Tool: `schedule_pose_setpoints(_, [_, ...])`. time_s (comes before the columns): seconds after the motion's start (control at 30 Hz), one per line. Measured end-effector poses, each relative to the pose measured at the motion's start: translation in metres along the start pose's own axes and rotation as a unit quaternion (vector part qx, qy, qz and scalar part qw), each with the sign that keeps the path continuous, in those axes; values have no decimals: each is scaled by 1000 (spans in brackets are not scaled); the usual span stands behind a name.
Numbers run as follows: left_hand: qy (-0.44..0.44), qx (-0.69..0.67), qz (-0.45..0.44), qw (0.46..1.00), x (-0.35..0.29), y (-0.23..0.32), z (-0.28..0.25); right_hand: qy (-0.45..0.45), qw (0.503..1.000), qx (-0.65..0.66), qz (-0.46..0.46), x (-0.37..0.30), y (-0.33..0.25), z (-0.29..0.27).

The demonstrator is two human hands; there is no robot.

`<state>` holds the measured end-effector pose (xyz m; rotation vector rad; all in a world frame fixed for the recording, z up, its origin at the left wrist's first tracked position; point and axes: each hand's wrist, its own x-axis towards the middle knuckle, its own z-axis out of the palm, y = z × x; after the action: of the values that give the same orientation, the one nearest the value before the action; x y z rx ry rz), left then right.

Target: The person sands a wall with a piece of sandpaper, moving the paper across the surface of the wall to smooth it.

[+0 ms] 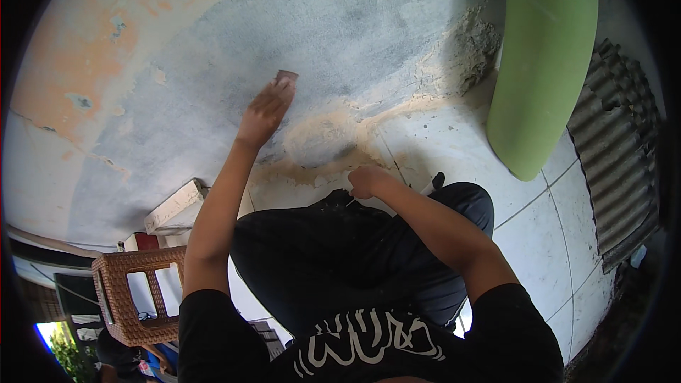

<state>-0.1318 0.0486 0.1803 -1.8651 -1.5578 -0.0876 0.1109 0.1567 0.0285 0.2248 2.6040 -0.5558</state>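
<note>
My left hand point(268, 108) is pressed against the wall, its fingers closed on a small brown piece of sandpaper point(287, 75). Around it the wall point(333, 35) is a rough, patchy grey, with pale, worn plaster along its foot. My right hand point(367, 181) is curled closed in front of my bent legs, just over dark cloth. A thin pale strip shows beneath that hand; whether the fingers hold it I cannot tell.
On the right a tall, curved green panel point(546, 64) stands on white floor tiles point(525, 220), beside corrugated sheets point(613, 156). At the lower left are a brown woven-pattern stool point(120, 298) and a pale block point(175, 207). Another person's arm point(159, 359) shows beyond the stool.
</note>
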Motion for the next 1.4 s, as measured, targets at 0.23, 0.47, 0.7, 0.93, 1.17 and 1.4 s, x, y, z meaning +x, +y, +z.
schedule_pose_setpoints(0.23, [81, 7, 14, 997, 43, -3, -55, -21, 999, 9, 25, -3, 0, -6])
schedule_pose_setpoints(0.47, [245, 133, -15, 960, 131, -65, -119, -10, 1000, 9, 20, -1, 1, 0])
schedule_pose_setpoints(0.7, [230, 117, -24, 966, 123, -47, -39, -6, 1000, 20, 10, -10, -7, -10])
schedule_pose_setpoints(0.93, [132, 65, -10, 989, 86, 7, 25, 9, 1000, 28, 8, -11, -15, -8])
schedule_pose_setpoints(1.17, [94, 25, 21, 995, 91, 23, 15, 19, 1000, 4, 11, 4, 2, -1])
schedule_pose_setpoints(1.4, [217, 16, -13, 976, 149, 1, -41, 9, 1000, 14, 21, -2, -4, -4])
